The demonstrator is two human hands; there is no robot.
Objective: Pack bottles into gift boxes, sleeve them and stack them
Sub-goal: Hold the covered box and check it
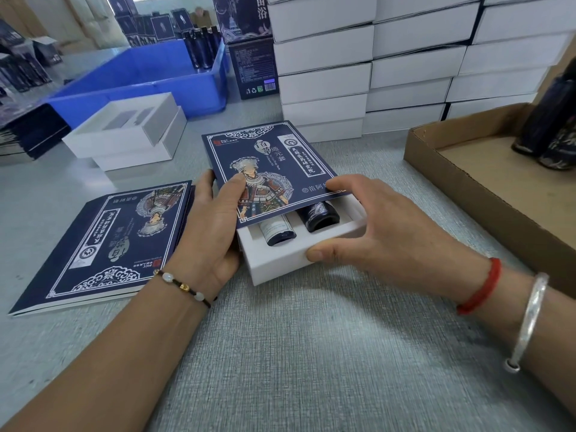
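Sleeving a packed gift box.

The white box [280,260] holds two dark bottles [319,217] and sits half inside the navy sleeve [268,169]. The left hand [207,226] pinches the sleeve's near edge, thumb on top; the right hand [371,226] grips the box's near wall, forefinger on the sleeve. Next, I judge, the box must slide fully in, kept square. Spare sleeves [103,244] lie left of the box.
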